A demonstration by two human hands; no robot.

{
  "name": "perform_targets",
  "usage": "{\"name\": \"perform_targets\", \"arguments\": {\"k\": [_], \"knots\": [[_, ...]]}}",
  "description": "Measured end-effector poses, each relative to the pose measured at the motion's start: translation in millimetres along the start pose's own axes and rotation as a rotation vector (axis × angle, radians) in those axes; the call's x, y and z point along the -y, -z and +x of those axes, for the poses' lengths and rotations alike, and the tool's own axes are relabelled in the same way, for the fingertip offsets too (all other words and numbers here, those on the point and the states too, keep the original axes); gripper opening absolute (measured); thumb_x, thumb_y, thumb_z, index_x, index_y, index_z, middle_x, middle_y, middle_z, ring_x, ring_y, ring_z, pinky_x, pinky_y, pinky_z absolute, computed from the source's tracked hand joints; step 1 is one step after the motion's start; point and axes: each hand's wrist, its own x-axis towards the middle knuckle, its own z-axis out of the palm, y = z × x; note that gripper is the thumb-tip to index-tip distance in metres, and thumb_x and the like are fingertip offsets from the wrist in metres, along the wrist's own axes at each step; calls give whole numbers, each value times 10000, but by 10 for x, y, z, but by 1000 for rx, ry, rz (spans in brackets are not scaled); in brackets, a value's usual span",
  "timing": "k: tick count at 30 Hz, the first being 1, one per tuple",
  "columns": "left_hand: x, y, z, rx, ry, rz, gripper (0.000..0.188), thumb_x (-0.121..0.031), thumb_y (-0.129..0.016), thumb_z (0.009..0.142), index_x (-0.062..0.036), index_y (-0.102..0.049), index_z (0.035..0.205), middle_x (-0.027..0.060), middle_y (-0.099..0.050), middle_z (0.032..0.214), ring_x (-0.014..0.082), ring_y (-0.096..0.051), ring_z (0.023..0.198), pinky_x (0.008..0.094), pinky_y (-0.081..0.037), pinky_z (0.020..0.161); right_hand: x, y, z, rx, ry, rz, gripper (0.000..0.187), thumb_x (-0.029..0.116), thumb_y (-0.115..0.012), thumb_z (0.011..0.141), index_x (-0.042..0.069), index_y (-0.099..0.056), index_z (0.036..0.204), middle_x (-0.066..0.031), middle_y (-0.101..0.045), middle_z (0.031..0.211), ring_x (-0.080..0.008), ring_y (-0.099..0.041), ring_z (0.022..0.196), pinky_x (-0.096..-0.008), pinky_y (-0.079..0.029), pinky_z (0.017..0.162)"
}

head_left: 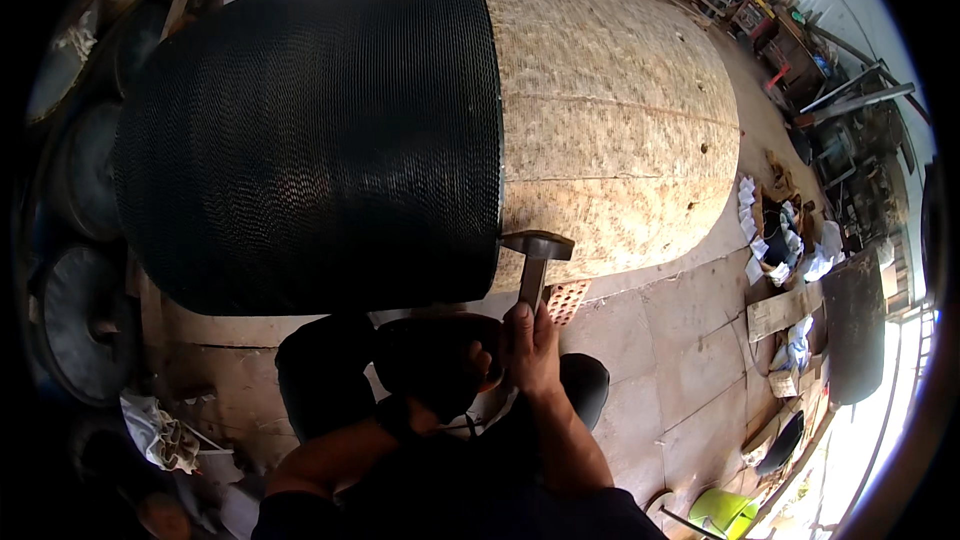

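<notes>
In front of me lies a large drum, its right part bare pale wood (600,120) with seams and a few dark holes. A black ridged covering (330,140) wraps its left part and ends in a straight edge. My right hand (532,355) is closed around the handle of a hammer (538,245). The hammer's metal head is at the lower end of that edge; whether it touches cannot be made out. Deep shadow over my lap covers most of my left hand (484,364), which is close beside the right one. What it holds, if anything, is hidden.
A brick with holes (568,302) is below the drum's right part. Round dark discs (85,325) line the left side. Rags, boards (783,312) and a dark curved sheet (855,330) lie at right. A green bucket (724,513) stands at lower right.
</notes>
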Motion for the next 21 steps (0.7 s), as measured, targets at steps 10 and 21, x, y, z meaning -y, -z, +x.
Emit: {"name": "perform_targets", "arguments": {"k": [10, 21], "knots": [[207, 874, 790, -432, -123, 356, 355, -50, -637, 859, -41, -656, 1213, 139, -652, 1083, 284, -641, 929, 442, -535, 801, -16, 48, -29, -174, 280, -670, 206, 56, -625, 923, -52, -514, 1059, -235, -606, 688, -447, -621, 576, -475, -478, 495], [774, 1286, 1325, -708, -348, 324, 418, 122, -670, 743, -32, -640, 1131, 122, -647, 1073, 276, -634, 850, 395, -522, 699, -124, 62, -136, -168, 319, -653, 226, 95, -628, 945, -3, -483, 1088, -217, -616, 673, -461, -618, 589, -500, -469, 461]]}}
